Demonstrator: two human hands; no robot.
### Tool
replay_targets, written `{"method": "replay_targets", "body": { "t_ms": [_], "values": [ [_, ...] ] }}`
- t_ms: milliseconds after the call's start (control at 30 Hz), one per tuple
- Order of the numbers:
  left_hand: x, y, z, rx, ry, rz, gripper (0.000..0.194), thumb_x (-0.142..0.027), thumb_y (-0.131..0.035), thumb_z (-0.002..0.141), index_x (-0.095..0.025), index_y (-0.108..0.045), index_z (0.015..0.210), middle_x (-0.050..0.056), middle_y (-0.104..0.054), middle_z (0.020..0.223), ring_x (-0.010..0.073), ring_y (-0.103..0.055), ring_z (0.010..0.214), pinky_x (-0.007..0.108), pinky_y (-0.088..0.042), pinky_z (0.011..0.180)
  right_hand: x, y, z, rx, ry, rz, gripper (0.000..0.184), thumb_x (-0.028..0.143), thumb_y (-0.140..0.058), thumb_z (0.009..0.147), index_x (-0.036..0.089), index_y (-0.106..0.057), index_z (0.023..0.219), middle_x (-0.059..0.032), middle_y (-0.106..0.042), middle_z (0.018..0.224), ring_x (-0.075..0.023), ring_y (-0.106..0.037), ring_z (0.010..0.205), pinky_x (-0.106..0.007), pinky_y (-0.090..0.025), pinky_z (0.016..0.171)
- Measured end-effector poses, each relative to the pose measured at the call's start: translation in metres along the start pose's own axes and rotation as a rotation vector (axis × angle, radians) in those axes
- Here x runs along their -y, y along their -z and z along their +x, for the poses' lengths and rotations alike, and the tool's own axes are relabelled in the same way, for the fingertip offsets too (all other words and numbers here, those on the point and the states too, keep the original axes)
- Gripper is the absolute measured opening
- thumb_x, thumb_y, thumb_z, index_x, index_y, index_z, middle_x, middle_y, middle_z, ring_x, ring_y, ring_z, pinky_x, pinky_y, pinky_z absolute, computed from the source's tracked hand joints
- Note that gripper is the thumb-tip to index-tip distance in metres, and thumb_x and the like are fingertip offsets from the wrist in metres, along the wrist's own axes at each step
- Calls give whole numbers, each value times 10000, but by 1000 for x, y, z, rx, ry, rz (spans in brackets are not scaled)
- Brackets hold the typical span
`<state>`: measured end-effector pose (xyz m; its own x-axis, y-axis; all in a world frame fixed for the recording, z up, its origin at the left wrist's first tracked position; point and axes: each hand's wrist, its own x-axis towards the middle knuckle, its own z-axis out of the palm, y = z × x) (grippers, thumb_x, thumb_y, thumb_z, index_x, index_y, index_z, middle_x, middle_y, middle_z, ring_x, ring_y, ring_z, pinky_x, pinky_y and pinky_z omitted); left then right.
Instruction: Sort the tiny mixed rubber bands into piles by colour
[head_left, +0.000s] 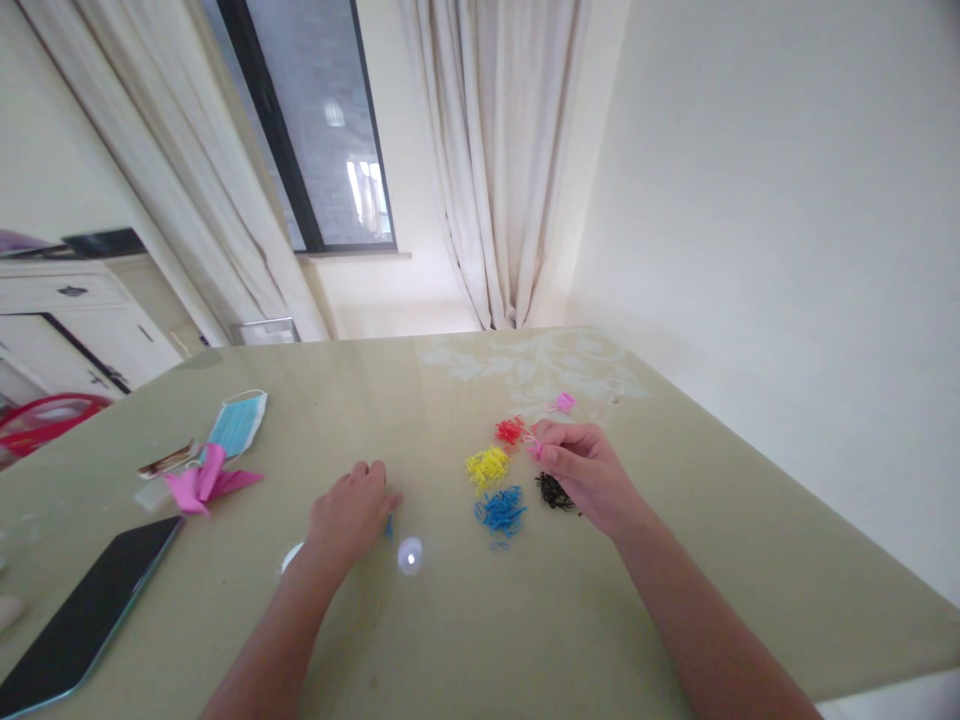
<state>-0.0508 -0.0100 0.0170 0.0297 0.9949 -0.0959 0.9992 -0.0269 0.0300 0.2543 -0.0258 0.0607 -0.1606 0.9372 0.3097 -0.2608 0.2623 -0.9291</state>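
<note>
While the right hand (pixel 589 480) is pinching a small pink piece (pixel 535 449), the left hand (pixel 349 512) is resting low at the table (pixel 442 640).

Thumb and forefinger of the right hand are forming a narrow grip, holding the pink piece near the red pile (pixel 510 431); the yellow pile (pixel 487 468) and blue pile (pixel 502 510) are lying to its left, the black pile (pixel 553 491) is showing partly beneath the hand, and a pink clump (pixel 565 402) is lying beyond. The left hand's fingers are curling beside a small blue piece (pixel 388 527); whether they are gripping it, one cannot tell. Farther left, a face mask (pixel 238 425) is lying near a dark tablet (pixel 94 600).
</note>
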Motion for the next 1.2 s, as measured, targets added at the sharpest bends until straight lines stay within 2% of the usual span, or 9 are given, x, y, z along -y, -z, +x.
{"method": "replay_targets", "body": {
  "t_ms": [200,300,367,467,600,767,900,1033,1200],
  "values": [
    [-7,0,0,85,-95,-55,154,-206,-476,995,-189,-628,984,123,-700,1101,267,-684,1008,354,-462,839,-1,0,-1,5,2,28,312,510,-893,727,234,-755,680,-5,-558,701,-151,-455,660,-299,-384,604],
    [-4,-3,3,70,-127,-90,161,-215,-479,995,-195,-634,958,109,-708,1052,253,-678,991,337,-452,840,-5,14,4,-85,17,-50,324,535,-840,779,231,-750,717,6,-547,661,-135,-392,587,-298,-341,565],
    [-1,-5,5,68,-156,-151,144,-237,-510,985,-196,-641,942,93,-710,1017,242,-675,978,320,-448,829,-9,30,10,-206,48,-212,315,533,-783,834,223,-770,781,4,-576,653,-133,-378,565,-303,-337,567],
    [0,-8,7,66,-189,-240,80,-176,-576,923,-194,-654,925,74,-710,1004,219,-669,958,296,-443,824,-18,57,19,-300,89,-693,259,442,-741,870,194,-794,819,-44,-678,732,-169,-498,632,-332,-397,651],
    [-6,-9,10,32,-199,-282,152,-96,-557,889,-192,-671,916,73,-721,1001,213,-665,956,297,-443,842,-32,81,25,-160,43,-1186,256,311,-634,916,179,-792,764,-77,-706,771,-201,-578,683,-343,-419,698],
    [-13,-8,11,-36,-205,-327,161,-133,-534,904,-203,-679,920,72,-736,992,221,-683,925,313,-457,829,-42,92,25,-26,-36,-1346,260,261,-613,924,199,-818,776,-83,-742,825,-215,-638,752,-327,-444,720],
    [-15,-5,11,-120,-197,-462,116,-223,-565,904,-209,-679,893,69,-751,937,233,-693,885,335,-471,803,-31,100,23,-223,-16,-1325,258,331,-631,930,213,-843,840,-92,-767,838,-229,-642,727,-353,-459,728],
    [-20,0,12,-102,-214,-820,143,-347,-659,858,-211,-687,822,48,-755,806,229,-698,786,334,-503,741,-25,79,22,-312,81,-1140,301,412,-660,932,185,-840,853,-94,-756,800,-215,-615,677,-350,-456,699],
    [-36,2,5,47,-214,-1353,359,-485,-803,774,-183,-745,959,71,-800,910,222,-735,872,347,-569,853,-41,8,10,10,72,-812,299,443,-695,942,187,-840,885,-43,-683,742,-166,-565,646,-292,-412,613]
  ]
}}
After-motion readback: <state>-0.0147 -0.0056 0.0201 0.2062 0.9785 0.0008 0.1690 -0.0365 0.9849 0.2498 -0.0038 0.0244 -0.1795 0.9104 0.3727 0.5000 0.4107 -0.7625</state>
